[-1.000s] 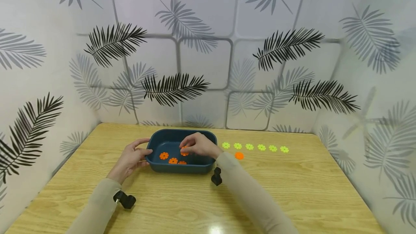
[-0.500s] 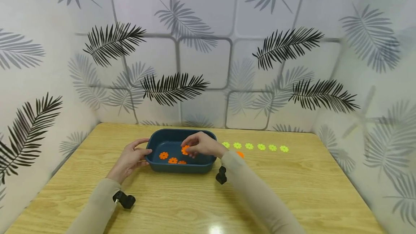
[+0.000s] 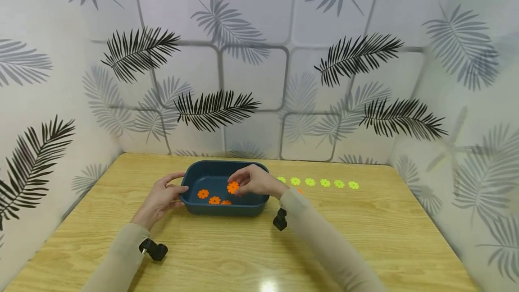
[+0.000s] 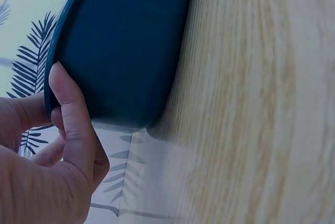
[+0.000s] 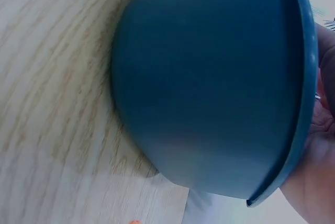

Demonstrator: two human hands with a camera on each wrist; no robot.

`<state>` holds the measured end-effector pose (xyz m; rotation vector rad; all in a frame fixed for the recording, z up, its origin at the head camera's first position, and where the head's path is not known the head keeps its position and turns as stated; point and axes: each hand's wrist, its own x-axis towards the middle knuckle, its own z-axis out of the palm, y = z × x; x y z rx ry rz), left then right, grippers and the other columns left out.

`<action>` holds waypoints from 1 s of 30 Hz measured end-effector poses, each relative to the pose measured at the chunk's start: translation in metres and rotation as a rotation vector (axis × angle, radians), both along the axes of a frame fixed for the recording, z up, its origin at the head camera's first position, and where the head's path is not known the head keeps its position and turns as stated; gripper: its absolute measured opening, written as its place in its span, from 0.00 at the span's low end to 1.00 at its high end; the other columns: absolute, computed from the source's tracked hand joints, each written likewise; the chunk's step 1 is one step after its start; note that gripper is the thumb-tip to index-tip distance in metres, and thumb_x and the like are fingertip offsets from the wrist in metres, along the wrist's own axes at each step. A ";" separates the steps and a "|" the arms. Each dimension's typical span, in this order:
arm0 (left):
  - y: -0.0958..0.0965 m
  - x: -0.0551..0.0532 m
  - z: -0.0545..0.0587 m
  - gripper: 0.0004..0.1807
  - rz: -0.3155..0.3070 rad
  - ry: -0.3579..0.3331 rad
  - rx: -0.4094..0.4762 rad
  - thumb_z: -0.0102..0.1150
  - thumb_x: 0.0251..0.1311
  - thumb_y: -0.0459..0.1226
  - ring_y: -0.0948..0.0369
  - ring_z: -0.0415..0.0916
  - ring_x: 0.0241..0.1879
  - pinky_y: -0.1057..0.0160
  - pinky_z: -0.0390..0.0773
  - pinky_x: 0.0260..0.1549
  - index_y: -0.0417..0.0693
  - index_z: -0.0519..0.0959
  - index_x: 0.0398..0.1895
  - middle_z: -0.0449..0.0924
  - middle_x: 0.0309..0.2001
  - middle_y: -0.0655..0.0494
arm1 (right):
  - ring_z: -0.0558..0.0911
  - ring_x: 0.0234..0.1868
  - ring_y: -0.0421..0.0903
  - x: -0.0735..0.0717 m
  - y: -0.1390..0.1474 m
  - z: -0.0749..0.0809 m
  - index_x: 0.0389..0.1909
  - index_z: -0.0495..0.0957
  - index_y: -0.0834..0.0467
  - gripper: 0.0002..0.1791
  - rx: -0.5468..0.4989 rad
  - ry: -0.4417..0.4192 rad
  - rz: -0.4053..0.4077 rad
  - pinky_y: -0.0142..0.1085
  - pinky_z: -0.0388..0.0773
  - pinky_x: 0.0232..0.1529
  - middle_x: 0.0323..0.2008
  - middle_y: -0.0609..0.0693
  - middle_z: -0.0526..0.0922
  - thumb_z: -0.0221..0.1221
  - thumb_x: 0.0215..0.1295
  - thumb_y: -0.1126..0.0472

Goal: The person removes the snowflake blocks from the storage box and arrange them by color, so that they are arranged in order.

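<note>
A dark blue rectangular basin stands on the wooden table. My left hand grips its left end, thumb over the rim; the left wrist view shows those fingers pinching the basin's edge. Over the basin's right half, my right hand pinches an orange flower-shaped disc between thumb and fingers. Several more orange discs lie on the basin floor, the front ones partly covered by the near wall. In the right wrist view the basin wall hides most of the right hand.
Right of the basin, several yellow-green flower-shaped discs form a row along the table. An orange disc lies just in front of the row, mostly covered by the right sleeve. A leaf-patterned curtain closes off the table's back.
My right hand has shifted slightly right inside the basin, raising the orange disc so that more of its face shows. Its sleeve now covers more of the orange disc on the table.
</note>
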<state>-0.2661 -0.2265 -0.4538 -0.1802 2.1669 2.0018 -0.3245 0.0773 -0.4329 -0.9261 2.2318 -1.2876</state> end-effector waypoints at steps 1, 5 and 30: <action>0.000 0.000 0.000 0.33 -0.001 0.001 -0.001 0.57 0.67 0.33 0.60 0.81 0.28 0.66 0.84 0.27 0.49 0.59 0.74 0.82 0.37 0.50 | 0.86 0.39 0.45 0.000 0.001 0.001 0.55 0.80 0.64 0.22 0.001 0.006 -0.001 0.39 0.85 0.42 0.43 0.56 0.86 0.67 0.58 0.70; 0.000 -0.001 0.002 0.33 -0.002 0.002 0.005 0.57 0.67 0.33 0.61 0.81 0.29 0.66 0.84 0.27 0.49 0.59 0.74 0.81 0.37 0.50 | 0.85 0.41 0.44 0.001 0.004 0.003 0.54 0.81 0.62 0.21 0.012 0.026 -0.020 0.36 0.84 0.42 0.45 0.54 0.86 0.68 0.58 0.68; 0.001 -0.001 0.000 0.34 -0.001 -0.007 0.010 0.58 0.67 0.33 0.61 0.81 0.27 0.66 0.84 0.27 0.49 0.59 0.74 0.82 0.37 0.50 | 0.84 0.46 0.47 0.004 0.043 0.006 0.57 0.78 0.62 0.21 -0.056 0.047 -0.059 0.37 0.83 0.48 0.48 0.56 0.83 0.65 0.61 0.68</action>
